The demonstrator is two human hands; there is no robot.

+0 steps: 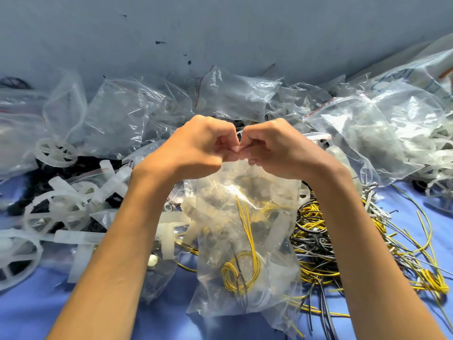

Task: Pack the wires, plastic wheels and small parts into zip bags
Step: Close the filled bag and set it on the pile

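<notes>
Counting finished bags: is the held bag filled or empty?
Filled: a yellow wire coil and pale plastic parts show through the zip bag.

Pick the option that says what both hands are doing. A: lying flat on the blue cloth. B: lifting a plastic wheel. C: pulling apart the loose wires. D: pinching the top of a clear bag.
D: the left hand and right hand meet with fingers curled, pinching the top edge of the clear bag, which has yellow wire inside.
</notes>
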